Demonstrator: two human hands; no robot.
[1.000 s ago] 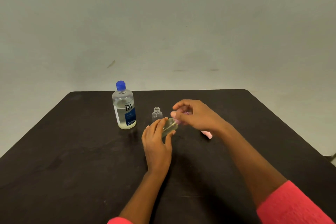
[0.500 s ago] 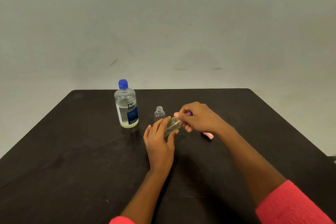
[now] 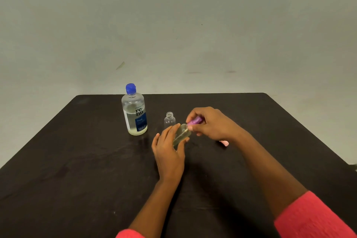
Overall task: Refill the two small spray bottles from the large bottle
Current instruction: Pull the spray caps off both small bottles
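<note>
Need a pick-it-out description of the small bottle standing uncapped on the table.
On the black table, find the large blue-capped bottle near the far edge. Right of it stands a small clear bottle. Unlike the tilted small bottle the left hand holds, it stands upright, untouched, its neck uncapped.

left hand [image 3: 168,150] grips tilted small bottle [image 3: 181,135] | right hand [image 3: 210,124] pinches its purple cap [image 3: 195,121] | open small bottle [image 3: 169,120] upright behind | large bottle [image 3: 135,111] capped, on counter [image 3: 77,160]
</note>
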